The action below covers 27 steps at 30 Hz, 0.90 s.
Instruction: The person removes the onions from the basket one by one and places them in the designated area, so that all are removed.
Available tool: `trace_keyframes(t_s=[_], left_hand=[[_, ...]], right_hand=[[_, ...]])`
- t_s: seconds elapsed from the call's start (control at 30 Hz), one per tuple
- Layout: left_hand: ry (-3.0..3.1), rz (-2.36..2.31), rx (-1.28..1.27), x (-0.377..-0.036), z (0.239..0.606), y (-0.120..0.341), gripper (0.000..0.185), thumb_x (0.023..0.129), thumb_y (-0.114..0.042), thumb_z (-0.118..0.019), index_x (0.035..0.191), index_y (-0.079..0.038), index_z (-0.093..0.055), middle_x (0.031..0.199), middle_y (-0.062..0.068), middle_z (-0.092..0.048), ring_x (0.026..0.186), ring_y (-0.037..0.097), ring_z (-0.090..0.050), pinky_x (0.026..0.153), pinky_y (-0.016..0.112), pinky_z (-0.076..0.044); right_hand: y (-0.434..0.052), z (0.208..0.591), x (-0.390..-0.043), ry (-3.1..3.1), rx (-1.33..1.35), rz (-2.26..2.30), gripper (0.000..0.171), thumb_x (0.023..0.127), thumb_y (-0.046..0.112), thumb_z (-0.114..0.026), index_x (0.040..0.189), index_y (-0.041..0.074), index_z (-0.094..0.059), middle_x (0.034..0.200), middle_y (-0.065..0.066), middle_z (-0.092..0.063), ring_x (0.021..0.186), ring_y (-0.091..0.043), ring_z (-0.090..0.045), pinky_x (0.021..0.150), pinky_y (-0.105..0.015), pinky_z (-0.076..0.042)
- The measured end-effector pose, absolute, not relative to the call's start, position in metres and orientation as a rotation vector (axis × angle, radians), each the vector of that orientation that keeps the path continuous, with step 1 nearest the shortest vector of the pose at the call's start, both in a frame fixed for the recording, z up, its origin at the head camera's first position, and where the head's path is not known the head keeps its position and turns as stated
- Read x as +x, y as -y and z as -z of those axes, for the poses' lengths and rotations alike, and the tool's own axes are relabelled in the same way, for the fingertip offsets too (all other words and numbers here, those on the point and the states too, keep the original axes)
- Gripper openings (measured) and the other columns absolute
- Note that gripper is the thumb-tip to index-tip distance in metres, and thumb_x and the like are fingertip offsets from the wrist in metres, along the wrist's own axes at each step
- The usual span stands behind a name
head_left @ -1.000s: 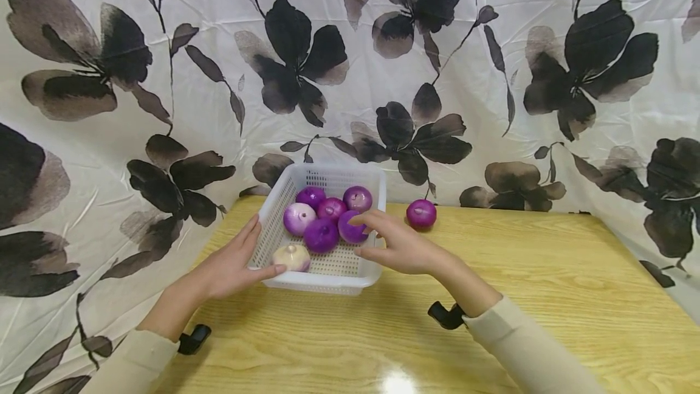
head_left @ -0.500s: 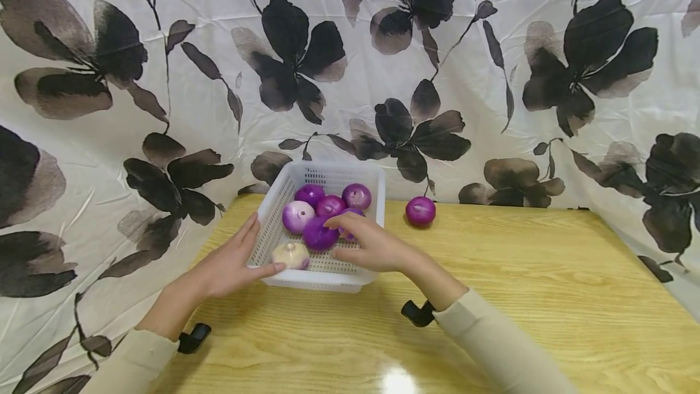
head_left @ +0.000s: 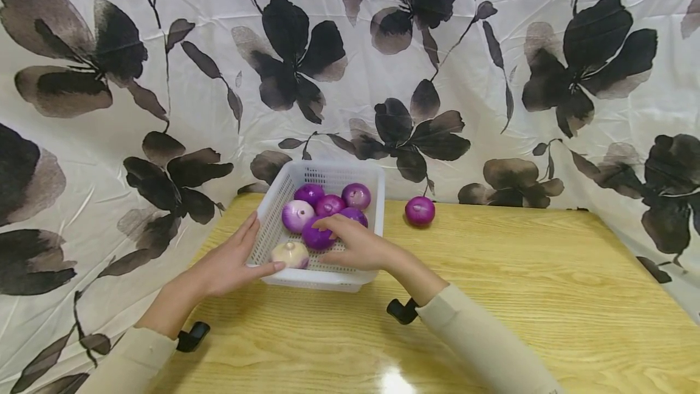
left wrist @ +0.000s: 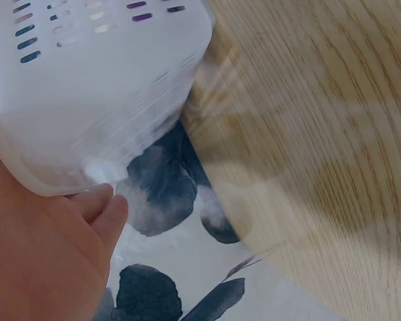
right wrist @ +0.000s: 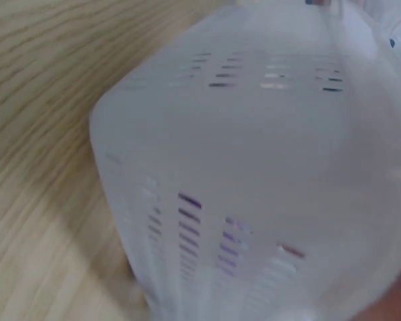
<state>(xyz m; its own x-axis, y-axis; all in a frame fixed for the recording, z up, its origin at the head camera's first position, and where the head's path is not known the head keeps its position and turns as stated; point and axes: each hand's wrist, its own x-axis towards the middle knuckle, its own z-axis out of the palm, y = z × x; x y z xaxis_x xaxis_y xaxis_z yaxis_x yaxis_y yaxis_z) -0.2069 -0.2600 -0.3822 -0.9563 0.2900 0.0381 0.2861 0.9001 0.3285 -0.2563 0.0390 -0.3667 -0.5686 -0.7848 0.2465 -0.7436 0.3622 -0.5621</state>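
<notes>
A white perforated plastic basket (head_left: 372, 266) stands on the table with several onions in it. My left hand (head_left: 226, 266) holds its near left corner, thumb over the rim and fingers along the outer side; in the left wrist view, fingertips (left wrist: 110, 214) show below the rim. My right hand (head_left: 358, 242) reaches over the near right side, its fingers on a dark purple onion (head_left: 314, 236), thumb apart below it. Behind that hand another purple onion (head_left: 354, 216) is partly hidden. A pale yellowish onion (head_left: 290, 254) lies near my left thumb, a white-purple onion (head_left: 298, 216) behind it.
One magenta onion (head_left: 420, 211) sits on the wooden table (head_left: 519, 284), right of the basket. A floral cloth (head_left: 350, 78) hangs behind the table and along its sides. The basket wall (right wrist: 254, 147) fills most of the right wrist view.
My right hand has moved left across the basket, from the purple onion on the right to the dark purple one in the middle. The left hand stays at the basket corner.
</notes>
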Motion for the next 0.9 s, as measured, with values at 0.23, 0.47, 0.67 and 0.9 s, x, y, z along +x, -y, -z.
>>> trace_keyframes(t_s=[0.23, 0.47, 0.67, 0.9], left_hand=[[-3.045, -0.547, 0.472, -0.207, 0.383, 0.262, 0.119, 0.090, -0.076, -0.056, 0.160, 0.009, -0.010, 0.170, 0.024, 0.002, 0.150, 0.053, -0.018, 0.116, 0.067, -0.027], [-3.045, -0.552, 0.469, -0.209, 0.383, 0.263, 0.119, 0.090, -0.075, -0.056, 0.160, 0.008, -0.008, 0.170, 0.024, 0.002, 0.150, 0.053, -0.018, 0.116, 0.067, -0.028], [-3.047, -0.554, 0.481, -0.207, 0.382, 0.260, 0.118, 0.091, -0.074, -0.057, 0.160, 0.009, -0.010, 0.169, 0.025, 0.001, 0.149, 0.053, -0.019, 0.116, 0.067, -0.028], [-3.045, -0.570, 0.474, -0.207, 0.383, 0.261, 0.119, 0.090, -0.075, -0.057, 0.159, 0.010, -0.011, 0.170, 0.024, 0.002, 0.150, 0.052, -0.017, 0.117, 0.066, -0.026]], right_hand=[[-0.021, 0.373, -0.262, -2.541, -1.383, 0.976, 0.061, 0.090, 0.021, -0.078, 0.142, 0.001, -0.053, 0.138, -0.018, -0.059, 0.126, -0.031, -0.058, 0.106, -0.033, -0.049], [-0.005, 0.380, -0.264, -2.550, -1.306, 0.887, 0.066, 0.093, 0.027, -0.076, 0.147, 0.002, -0.049, 0.139, -0.016, -0.059, 0.129, -0.028, -0.056, 0.109, -0.033, -0.046], [0.004, 0.384, -0.267, -2.532, -1.290, 0.835, 0.067, 0.094, 0.023, -0.075, 0.150, 0.000, -0.046, 0.134, -0.015, -0.060, 0.117, -0.028, -0.061, 0.097, -0.024, -0.049], [0.015, 0.383, -0.271, -2.534, -1.347, 0.702, 0.059, 0.095, 0.024, -0.073, 0.145, 0.003, -0.050, 0.125, -0.010, -0.061, 0.114, -0.023, -0.057, 0.094, -0.025, -0.046]])
